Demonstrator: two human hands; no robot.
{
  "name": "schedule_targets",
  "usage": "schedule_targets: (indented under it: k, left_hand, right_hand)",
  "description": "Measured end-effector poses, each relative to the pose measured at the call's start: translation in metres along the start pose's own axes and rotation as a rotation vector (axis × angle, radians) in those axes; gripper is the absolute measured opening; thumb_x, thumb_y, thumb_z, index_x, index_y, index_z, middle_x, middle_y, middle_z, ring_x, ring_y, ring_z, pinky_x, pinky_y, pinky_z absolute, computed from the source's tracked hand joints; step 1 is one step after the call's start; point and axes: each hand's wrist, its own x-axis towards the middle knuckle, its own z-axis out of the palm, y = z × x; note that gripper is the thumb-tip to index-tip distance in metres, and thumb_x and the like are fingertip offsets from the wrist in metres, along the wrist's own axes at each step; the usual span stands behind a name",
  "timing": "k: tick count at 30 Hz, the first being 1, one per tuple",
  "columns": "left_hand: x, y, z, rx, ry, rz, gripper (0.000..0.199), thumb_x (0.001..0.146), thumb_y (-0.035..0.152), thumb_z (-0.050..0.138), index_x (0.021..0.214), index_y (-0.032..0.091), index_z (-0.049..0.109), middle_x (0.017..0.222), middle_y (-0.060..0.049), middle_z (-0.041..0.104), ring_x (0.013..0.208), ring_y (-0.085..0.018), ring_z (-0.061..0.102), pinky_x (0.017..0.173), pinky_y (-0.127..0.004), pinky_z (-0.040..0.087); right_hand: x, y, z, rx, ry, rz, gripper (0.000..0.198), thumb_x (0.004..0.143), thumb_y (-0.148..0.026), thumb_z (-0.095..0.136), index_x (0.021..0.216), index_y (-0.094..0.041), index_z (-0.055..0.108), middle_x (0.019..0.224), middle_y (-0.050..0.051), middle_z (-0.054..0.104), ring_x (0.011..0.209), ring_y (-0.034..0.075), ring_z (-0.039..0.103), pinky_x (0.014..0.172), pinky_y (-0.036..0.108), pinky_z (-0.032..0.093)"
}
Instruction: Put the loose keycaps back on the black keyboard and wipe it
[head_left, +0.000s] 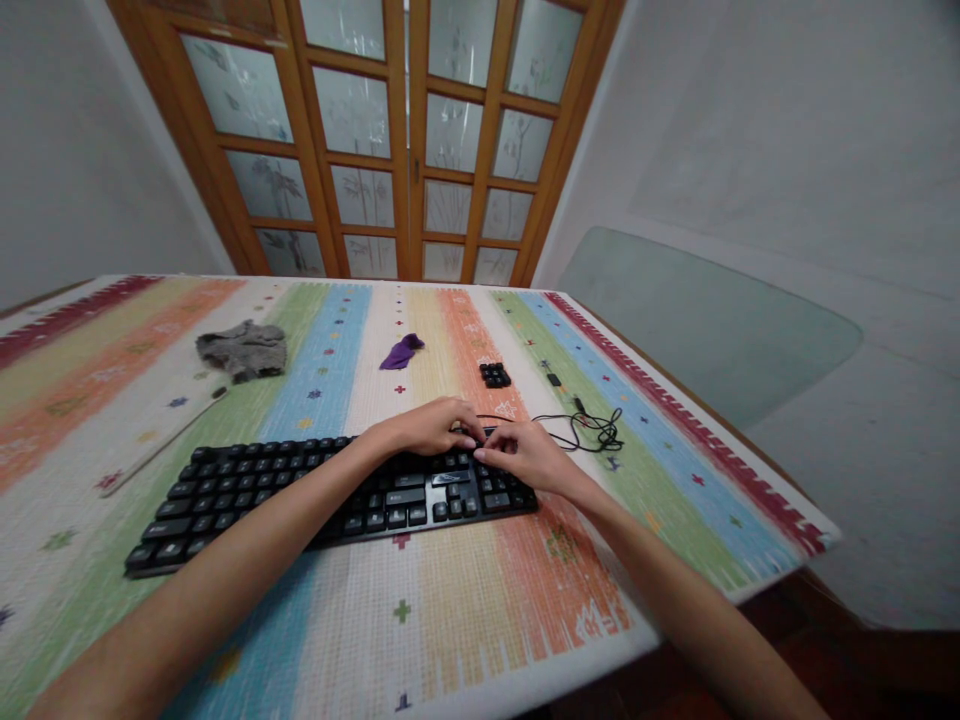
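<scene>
Both our left hand (429,425) and right hand (531,457) are nearly pinching fingertips (481,455), contents unclear, over the long black plastic keyboard's (405,496) right end, where slipping could dislodge square black keys (417,515).

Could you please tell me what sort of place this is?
Probably a room in a home, used as a makeshift workspace: wooden-framed patterned-glass doors, a multicoloured striped woven-looking tablecloth, and a black rectangular plastic keyboard lying on it.

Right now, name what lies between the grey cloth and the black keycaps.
Between the grey cloth and black keycaps, the head view shows a purple cloth.
</scene>
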Motion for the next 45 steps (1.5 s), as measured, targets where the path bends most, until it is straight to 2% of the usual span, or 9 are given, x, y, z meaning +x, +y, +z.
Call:
schedule_targets:
  k: [8, 17, 25, 30, 34, 39, 42, 45]
  left_hand:
    - [0.001, -0.001, 0.001, 0.001, 0.006, 0.008, 0.015, 0.083, 0.013, 0.069, 0.094, 0.019, 0.077, 0.088, -0.005, 0.072, 0.082, -0.017, 0.062, 0.079, -0.026, 0.043]
    - [0.003, -0.005, -0.002, -0.067, -0.022, 0.012, 0.017, 0.08, 0.013, 0.071, 0.093, 0.021, 0.078, 0.086, -0.003, 0.073, 0.078, -0.015, 0.063, 0.073, -0.022, 0.044]
    - [0.004, -0.007, -0.001, -0.069, -0.034, 0.007, 0.018, 0.079, 0.014, 0.071, 0.094, 0.022, 0.078, 0.085, -0.003, 0.074, 0.077, -0.015, 0.063, 0.073, -0.022, 0.043]
    - [0.006, -0.007, -0.003, -0.101, -0.09, 0.019, 0.021, 0.079, 0.012, 0.068, 0.094, 0.023, 0.078, 0.086, -0.002, 0.075, 0.077, -0.014, 0.064, 0.072, -0.022, 0.043]
    - [0.008, -0.006, -0.001, -0.029, -0.07, -0.001, 0.018, 0.078, 0.01, 0.066, 0.089, 0.019, 0.078, 0.077, -0.001, 0.072, 0.068, -0.013, 0.061, 0.065, -0.021, 0.041]
    - [0.006, -0.001, 0.001, 0.083, -0.023, 0.029, 0.029, 0.077, 0.001, 0.056, 0.09, 0.016, 0.076, 0.082, -0.006, 0.069, 0.072, -0.014, 0.06, 0.068, -0.024, 0.043]
    - [0.003, 0.003, 0.002, 0.129, -0.037, 0.045, 0.031, 0.077, 0.0, 0.053, 0.092, 0.015, 0.076, 0.083, -0.007, 0.066, 0.074, -0.016, 0.059, 0.069, -0.025, 0.043]
    - [0.0, 0.005, 0.004, 0.174, -0.045, 0.063, 0.034, 0.077, -0.001, 0.051, 0.094, 0.016, 0.075, 0.09, -0.008, 0.064, 0.079, -0.016, 0.058, 0.07, -0.026, 0.043]
  right_hand:
    - [0.006, 0.003, 0.0, 0.051, -0.012, 0.073, 0.025, 0.075, -0.037, 0.076, 0.07, -0.013, 0.07, 0.058, -0.002, 0.061, 0.053, 0.01, 0.048, 0.05, 0.022, 0.028]
    - [0.02, 0.001, -0.011, 0.148, -0.137, 0.164, 0.026, 0.068, -0.038, 0.078, 0.065, -0.013, 0.076, 0.053, -0.001, 0.06, 0.05, 0.009, 0.044, 0.049, 0.024, 0.026]
    - [0.025, -0.004, -0.012, -0.041, -0.047, 0.141, 0.032, 0.059, -0.037, 0.086, 0.053, -0.014, 0.065, 0.046, -0.004, 0.051, 0.048, 0.008, 0.042, 0.046, 0.023, 0.023]
    - [0.022, 0.003, -0.007, -0.027, -0.031, 0.1, 0.035, 0.059, -0.04, 0.085, 0.052, -0.014, 0.062, 0.045, -0.005, 0.048, 0.046, 0.008, 0.04, 0.045, 0.023, 0.021]
    - [0.026, 0.009, -0.014, 0.175, -0.059, 0.041, 0.042, 0.06, -0.052, 0.081, 0.058, -0.014, 0.063, 0.052, -0.003, 0.053, 0.051, 0.009, 0.043, 0.049, 0.023, 0.027]
    - [0.035, 0.017, -0.033, 0.248, 0.113, 0.025, 0.05, 0.069, -0.061, 0.071, 0.057, -0.014, 0.059, 0.052, -0.002, 0.051, 0.051, 0.009, 0.042, 0.05, 0.024, 0.028]
    - [0.044, 0.022, -0.042, 0.225, 0.14, 0.03, 0.048, 0.074, -0.059, 0.068, 0.059, -0.014, 0.062, 0.054, -0.001, 0.055, 0.051, 0.01, 0.045, 0.05, 0.024, 0.03]
    - [0.057, 0.028, -0.048, 0.131, 0.207, -0.023, 0.04, 0.08, -0.05, 0.064, 0.064, -0.013, 0.066, 0.059, 0.002, 0.061, 0.055, 0.012, 0.051, 0.053, 0.024, 0.035]
